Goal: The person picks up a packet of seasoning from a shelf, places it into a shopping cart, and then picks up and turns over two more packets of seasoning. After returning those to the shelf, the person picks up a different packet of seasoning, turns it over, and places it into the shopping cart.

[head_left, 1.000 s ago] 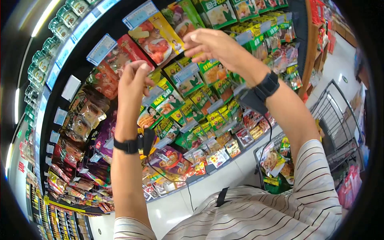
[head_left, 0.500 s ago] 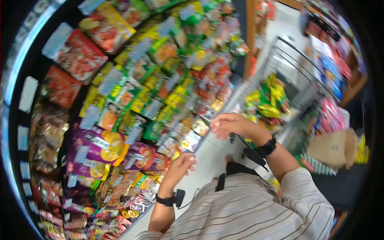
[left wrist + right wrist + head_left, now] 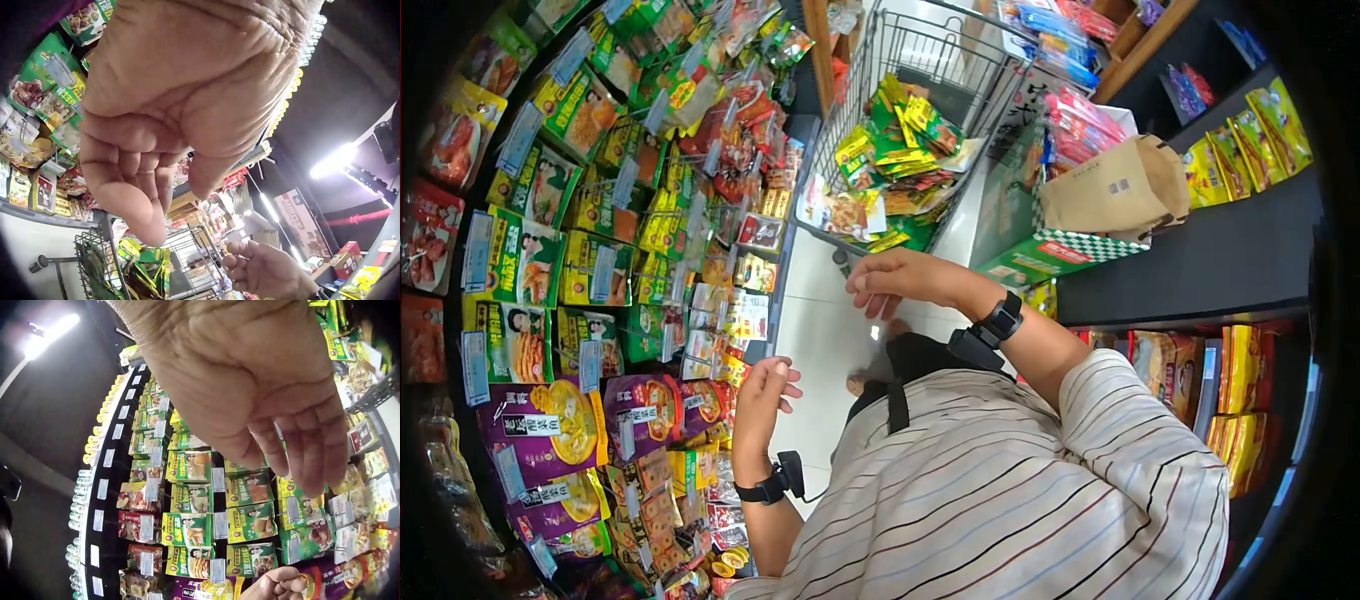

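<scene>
My left hand (image 3: 762,408) hovers beside the lower shelf packets, its fingers loosely bent around nothing. Seen from the left wrist, its palm (image 3: 187,81) is bare. My right hand (image 3: 912,278) is in the air just below the near end of a wire shopping cart (image 3: 898,30), fingers relaxed and holding nothing. Inside the cart lies a heap of green and yellow seasoning packets (image 3: 905,140). Purple packets (image 3: 545,425) hang on the rack left of my left hand. Between the two hands the pale floor (image 3: 815,320) shows.
A rack of hanging packets with price tags (image 3: 475,365) runs along the left. Right of the cart stand a green checkered box (image 3: 1050,255) and a brown paper bag (image 3: 1115,190). A dark shelf (image 3: 1200,260) with yellow packets (image 3: 1250,145) borders the right side.
Both hands have come down and away from the upper packets on the rack. The view has turned right, bringing the cart and right-hand shelf further in. Both hands stay empty.
</scene>
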Motion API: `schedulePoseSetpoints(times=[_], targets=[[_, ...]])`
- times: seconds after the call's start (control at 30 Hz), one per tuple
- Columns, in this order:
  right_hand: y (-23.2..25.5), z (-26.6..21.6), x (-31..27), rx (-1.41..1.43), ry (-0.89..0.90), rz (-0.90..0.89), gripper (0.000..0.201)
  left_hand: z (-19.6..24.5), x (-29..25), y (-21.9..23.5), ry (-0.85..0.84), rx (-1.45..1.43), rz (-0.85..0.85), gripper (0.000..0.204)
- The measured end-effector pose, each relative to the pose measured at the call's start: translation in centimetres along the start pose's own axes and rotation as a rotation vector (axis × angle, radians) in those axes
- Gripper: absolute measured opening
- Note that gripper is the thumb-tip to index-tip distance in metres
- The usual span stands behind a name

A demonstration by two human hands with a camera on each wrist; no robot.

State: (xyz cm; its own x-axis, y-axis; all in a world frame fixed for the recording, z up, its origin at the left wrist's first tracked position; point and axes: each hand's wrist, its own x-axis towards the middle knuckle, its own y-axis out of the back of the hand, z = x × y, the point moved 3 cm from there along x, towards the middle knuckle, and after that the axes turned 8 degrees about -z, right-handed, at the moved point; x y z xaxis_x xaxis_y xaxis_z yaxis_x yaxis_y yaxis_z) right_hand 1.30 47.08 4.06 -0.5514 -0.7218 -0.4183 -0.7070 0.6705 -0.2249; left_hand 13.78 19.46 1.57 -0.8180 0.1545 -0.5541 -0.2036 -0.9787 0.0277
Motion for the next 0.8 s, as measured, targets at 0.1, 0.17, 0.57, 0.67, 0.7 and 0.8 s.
schedulePoseSetpoints(times=[0.1, 0.17, 0.57, 0.67, 0.7, 0.8], targets=[[1.0, 0.2, 0.2, -0.008, -0.018, -0.004, 0.030, 0.4, 0.6, -0.3, -0.002, -0.009, 0.023, 0.033], [1.9, 1.0, 0.8, 0.015, -0.009, -0.032, 0.030, 0.1, 1.0, -0.5, 0.010, -0.015, 0.045, 0.032], [20.5, 2.4, 4.3, -0.227, -0.117, -0.057, 0.032, 2.9, 8.7, -7.3, 0.123, -0.146, 0.197, 0.034], [29.4, 1.8, 5.7, -0.328, -0.168, 0.031, 0.033, 4.8, 11.4, -9.8, 0.144, -0.174, 0.202, 0.036], [32.8, 1.8, 6.1, -0.327, -0.143, 0.058, 0.034, 5.3, 12.3, -10.5, 0.151, -0.184, 0.211, 0.036], [40.7, -0.1, 6.1, -0.269, -0.156, 0.199, 0.032, 6.3, 14.0, -12.1, 0.181, -0.200, 0.249, 0.036]])
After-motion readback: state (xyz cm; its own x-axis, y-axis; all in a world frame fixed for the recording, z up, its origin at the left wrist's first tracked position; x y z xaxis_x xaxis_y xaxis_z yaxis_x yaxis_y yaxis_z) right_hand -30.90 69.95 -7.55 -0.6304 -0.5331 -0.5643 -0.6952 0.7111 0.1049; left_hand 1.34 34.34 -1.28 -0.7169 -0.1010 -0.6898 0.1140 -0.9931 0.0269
